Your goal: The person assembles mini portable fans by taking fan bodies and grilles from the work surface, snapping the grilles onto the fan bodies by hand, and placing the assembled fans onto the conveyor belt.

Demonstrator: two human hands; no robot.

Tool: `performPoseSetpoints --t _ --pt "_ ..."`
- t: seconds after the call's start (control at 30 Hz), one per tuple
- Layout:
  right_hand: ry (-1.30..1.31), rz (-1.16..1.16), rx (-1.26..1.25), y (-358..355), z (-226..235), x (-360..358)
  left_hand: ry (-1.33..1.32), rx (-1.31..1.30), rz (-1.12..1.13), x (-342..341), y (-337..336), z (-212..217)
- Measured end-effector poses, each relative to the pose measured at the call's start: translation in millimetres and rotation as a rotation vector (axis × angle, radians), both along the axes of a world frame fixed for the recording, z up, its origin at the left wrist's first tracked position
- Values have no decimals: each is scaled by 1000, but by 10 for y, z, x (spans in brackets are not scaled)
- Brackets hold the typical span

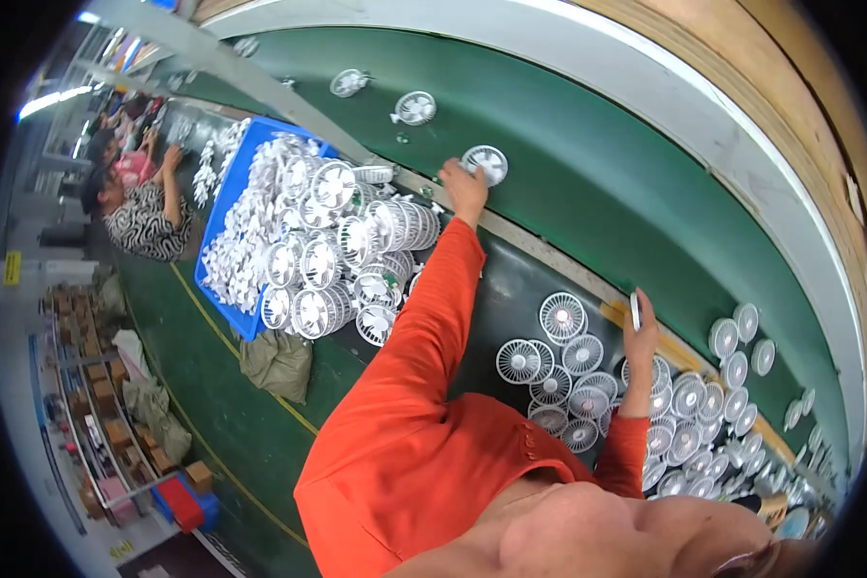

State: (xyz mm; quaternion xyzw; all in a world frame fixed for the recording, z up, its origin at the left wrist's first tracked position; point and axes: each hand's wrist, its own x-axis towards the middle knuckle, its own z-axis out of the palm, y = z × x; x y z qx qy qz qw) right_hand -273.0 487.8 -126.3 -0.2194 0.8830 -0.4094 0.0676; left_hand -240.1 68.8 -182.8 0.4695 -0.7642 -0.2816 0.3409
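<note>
White fan head [486, 166] is gripped at its rim by left hand [465, 193], over green belt [607, 183]. Thin white piece [635, 311], seen edge-on, is pinched in right hand [643, 339]. Round grilles [582, 354] are heaped nearby on dark table [506, 289]; blue tray [252, 326] is filled with white parts [246, 246].

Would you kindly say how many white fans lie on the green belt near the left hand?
3 clearly: the first fan at the left hand, second fan and third fan toward the upper left. Farther ones may be hidden.
</note>
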Motion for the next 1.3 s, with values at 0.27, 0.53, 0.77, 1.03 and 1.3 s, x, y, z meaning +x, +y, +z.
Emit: performPoseSetpoints --t 0.27,0.53,0.77,1.03,1.3 --pt "-288 -83 -273 -243 198 217 -67 33 -225 -138 38 -66" --pt "-648 -97 -639 -434 174 339 211 32 -569 266 1024 278" --pt "-595 -32 -712 -434 386 665 432 550 -792 1070 2088 553" --pt "-9 192 -283 -387 486 1243 348 589 -639 1856 2420 508" --pt "-383 197 -373 -593 527 1721 758 1578 -326 2191 2338 280"
